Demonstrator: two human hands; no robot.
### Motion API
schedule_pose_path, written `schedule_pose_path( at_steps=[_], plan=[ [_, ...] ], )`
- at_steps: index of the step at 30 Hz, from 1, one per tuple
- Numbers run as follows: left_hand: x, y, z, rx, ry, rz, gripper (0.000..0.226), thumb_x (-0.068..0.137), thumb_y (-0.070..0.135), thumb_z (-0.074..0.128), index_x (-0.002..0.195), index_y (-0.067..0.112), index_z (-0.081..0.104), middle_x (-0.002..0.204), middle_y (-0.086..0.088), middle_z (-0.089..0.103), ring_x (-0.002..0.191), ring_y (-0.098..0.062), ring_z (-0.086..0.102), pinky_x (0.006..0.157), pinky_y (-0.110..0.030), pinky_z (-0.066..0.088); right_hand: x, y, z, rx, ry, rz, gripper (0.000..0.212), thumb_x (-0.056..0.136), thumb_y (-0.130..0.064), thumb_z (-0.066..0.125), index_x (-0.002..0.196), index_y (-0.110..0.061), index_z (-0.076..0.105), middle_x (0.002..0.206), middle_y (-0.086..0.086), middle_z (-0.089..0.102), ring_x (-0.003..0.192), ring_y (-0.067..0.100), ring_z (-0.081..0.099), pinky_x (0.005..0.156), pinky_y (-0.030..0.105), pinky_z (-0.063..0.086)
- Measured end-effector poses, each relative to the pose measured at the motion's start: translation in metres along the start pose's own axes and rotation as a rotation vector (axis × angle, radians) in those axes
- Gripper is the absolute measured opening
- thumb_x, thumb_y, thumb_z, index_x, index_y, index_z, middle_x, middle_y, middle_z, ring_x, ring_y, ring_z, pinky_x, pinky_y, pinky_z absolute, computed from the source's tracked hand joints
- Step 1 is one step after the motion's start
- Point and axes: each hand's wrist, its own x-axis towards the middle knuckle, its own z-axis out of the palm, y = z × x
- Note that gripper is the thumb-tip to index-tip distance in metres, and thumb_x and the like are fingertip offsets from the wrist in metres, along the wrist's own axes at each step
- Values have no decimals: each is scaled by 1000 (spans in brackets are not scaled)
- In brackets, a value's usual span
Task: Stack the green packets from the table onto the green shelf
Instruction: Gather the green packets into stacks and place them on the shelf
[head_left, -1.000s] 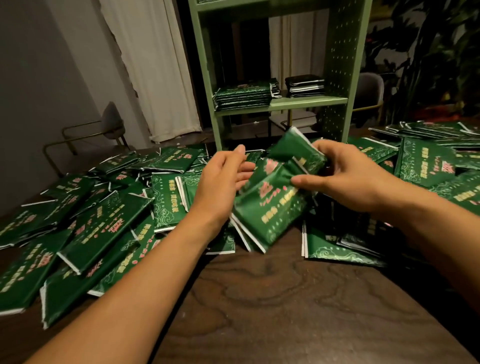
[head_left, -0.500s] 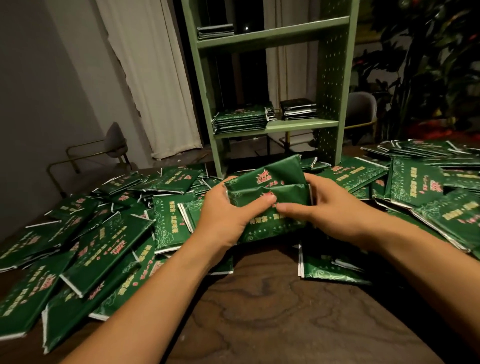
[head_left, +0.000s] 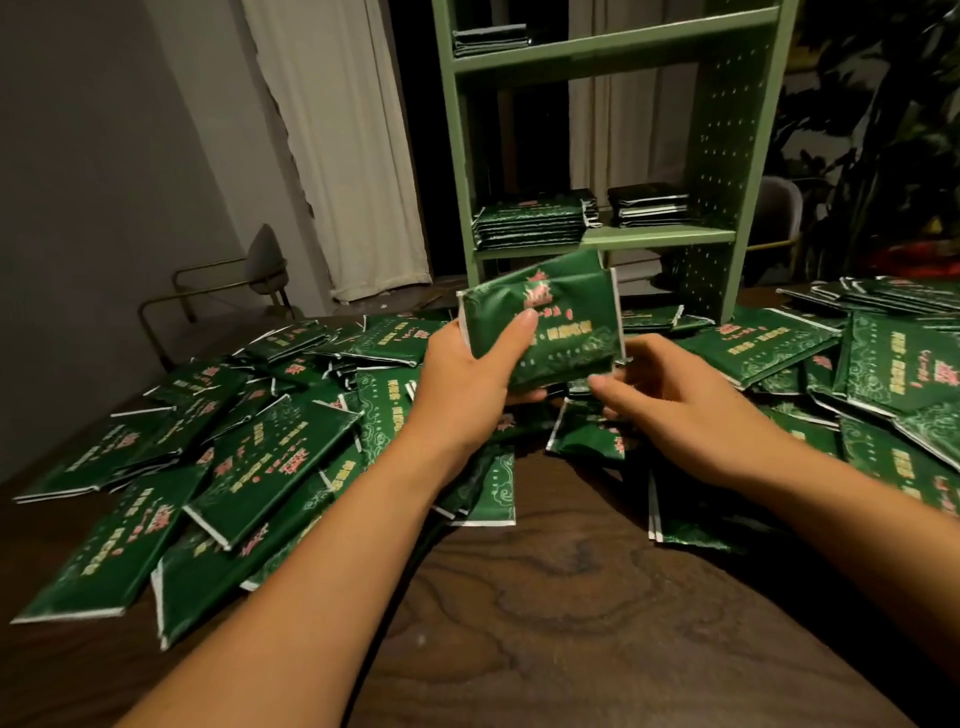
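- Held packet: dark green foil with white sealed edges, gripped in my left hand, thumb across the front and fingers behind. It is raised above the table, in front of the shelf's lower level.
- Print on it: a pink-red emblem, a red script line, a row of yellow characters and pale scrollwork; too blurred to read.
- My right hand: fingers loosely curled just beside the packet's lower right corner; I cannot tell whether they touch it.
- Loose packets: same print, scattered and overlapping across the dark wood table, on both sides of my arms.
- Green shelf: stands at the table's far edge; one stack of packets and a darker stack on the lower level, another stack above.
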Motion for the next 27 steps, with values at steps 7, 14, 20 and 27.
schedule_pose_path(
  at_steps=[7,14,20,27],
  plan=[
    [21,6,-24,-43,381,18,34,102,40,57,102,8,68,98,-13,75,85,-25,75,68,-39,62,4,-22,26,-480,-156,-299,66,85,-54,69,143,-31,46,140,-11,45,126,9,48,107,34,42],
    [24,5,-41,134,621,-84,38,104,48,46,75,25,36,81,8,44,68,-3,41,56,-22,30,17,-40,74,-556,-276,-398,79,89,-71,49,153,-30,26,154,-3,30,137,23,38,113,41,37],
    [29,-1,-48,94,669,-147,38,103,47,49,76,23,39,81,5,49,69,-8,48,57,-26,33,22,-57,98,-679,-216,-513,81,85,-72,51,150,-27,33,151,2,38,137,25,37,113,42,35],
    [29,-4,-50,46,637,-186,35,101,48,52,90,14,54,86,-1,58,78,-22,56,69,-34,42,19,-64,100,-786,-225,-566,64,89,-61,49,145,-31,42,140,0,50,129,25,47,105,42,42]
  ],
)
